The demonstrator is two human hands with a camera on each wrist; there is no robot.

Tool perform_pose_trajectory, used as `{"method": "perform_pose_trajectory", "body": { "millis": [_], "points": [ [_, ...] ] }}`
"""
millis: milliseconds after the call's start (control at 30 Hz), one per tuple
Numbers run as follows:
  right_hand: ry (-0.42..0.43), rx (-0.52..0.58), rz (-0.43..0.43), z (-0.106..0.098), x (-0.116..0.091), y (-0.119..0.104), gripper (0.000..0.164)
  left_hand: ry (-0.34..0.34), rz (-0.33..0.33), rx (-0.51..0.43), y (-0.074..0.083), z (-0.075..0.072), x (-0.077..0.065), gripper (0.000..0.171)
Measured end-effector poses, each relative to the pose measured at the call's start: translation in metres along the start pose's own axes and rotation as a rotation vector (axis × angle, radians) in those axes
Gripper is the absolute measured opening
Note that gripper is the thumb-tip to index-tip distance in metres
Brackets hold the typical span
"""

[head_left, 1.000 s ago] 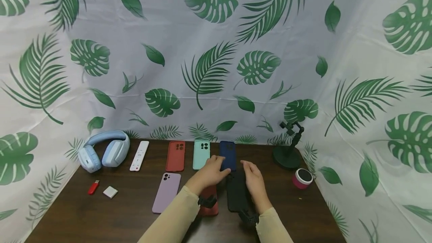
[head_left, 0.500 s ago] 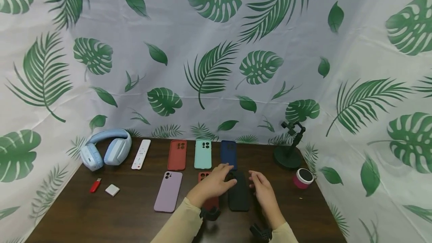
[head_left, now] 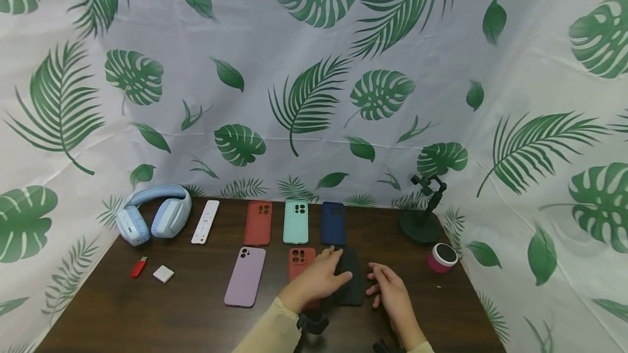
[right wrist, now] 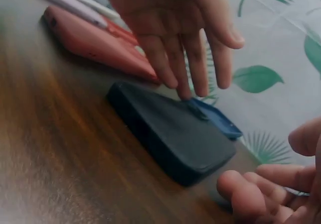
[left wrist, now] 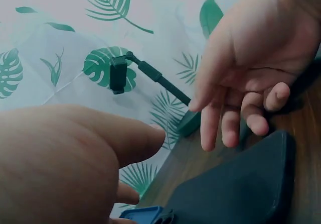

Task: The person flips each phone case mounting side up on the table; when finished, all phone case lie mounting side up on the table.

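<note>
A black phone case (head_left: pixel 354 285) lies flat on the table, its camera end towards the back. My left hand (head_left: pixel 316 281) hovers over its left part, fingers extended, and overlaps the upper end in the head view. Beneath the same hand and forearm lies a red phone case (head_left: pixel 300 263), partly hidden. My right hand (head_left: pixel 394 296) is just right of the black case, apart from it, fingers loosely bent around nothing. In the right wrist view the left fingers (right wrist: pixel 195 68) hang above the black case (right wrist: pixel 173 133); the left wrist view also shows the right hand (left wrist: pixel 251 73) beside it.
Behind stand in a row another red case (head_left: pixel 258 224), a mint case (head_left: pixel 296 223) and a blue case (head_left: pixel 333 224). Left are a lilac case (head_left: pixel 245 278), remote (head_left: pixel 205 222), headphones (head_left: pixel 156 214), USB stick (head_left: pixel 139 267). Right: a dark stand (head_left: pixel 419 226) and pink jar (head_left: pixel 441 259).
Both hands have drawn back towards the near edge and slightly right. The right hand has moved off the black case's right edge. The black case stays at nearly the same spot.
</note>
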State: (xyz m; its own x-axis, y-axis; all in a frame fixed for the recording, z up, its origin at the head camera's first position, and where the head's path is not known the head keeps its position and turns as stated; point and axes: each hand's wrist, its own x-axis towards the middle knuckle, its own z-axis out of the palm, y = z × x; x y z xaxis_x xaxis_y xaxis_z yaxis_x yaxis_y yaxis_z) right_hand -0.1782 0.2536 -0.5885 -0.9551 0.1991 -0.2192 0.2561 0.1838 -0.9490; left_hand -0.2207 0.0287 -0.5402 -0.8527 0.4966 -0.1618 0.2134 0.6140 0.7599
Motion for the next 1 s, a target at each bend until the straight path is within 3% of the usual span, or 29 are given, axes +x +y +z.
{"method": "perform_pose_trajectory", "body": {
  "millis": [233,500,767,1000],
  "points": [
    [-0.028,-0.136,-0.019,0.005,0.0,0.005,0.031,-0.055,-0.025,-0.045,-0.003,-0.006,0.0,0.078],
    [-0.025,-0.164,-0.028,0.007,0.002,0.003,0.027,-0.075,-0.064,-0.176,0.001,-0.019,0.0,0.072],
    [-0.007,-0.254,-0.073,0.008,0.001,0.003,0.027,-0.119,-0.088,-0.081,-0.001,-0.016,0.002,0.073],
    [0.014,-0.322,-0.106,0.012,-0.001,0.003,0.027,-0.119,-0.117,-0.081,-0.001,-0.013,0.003,0.073]
  ]
}}
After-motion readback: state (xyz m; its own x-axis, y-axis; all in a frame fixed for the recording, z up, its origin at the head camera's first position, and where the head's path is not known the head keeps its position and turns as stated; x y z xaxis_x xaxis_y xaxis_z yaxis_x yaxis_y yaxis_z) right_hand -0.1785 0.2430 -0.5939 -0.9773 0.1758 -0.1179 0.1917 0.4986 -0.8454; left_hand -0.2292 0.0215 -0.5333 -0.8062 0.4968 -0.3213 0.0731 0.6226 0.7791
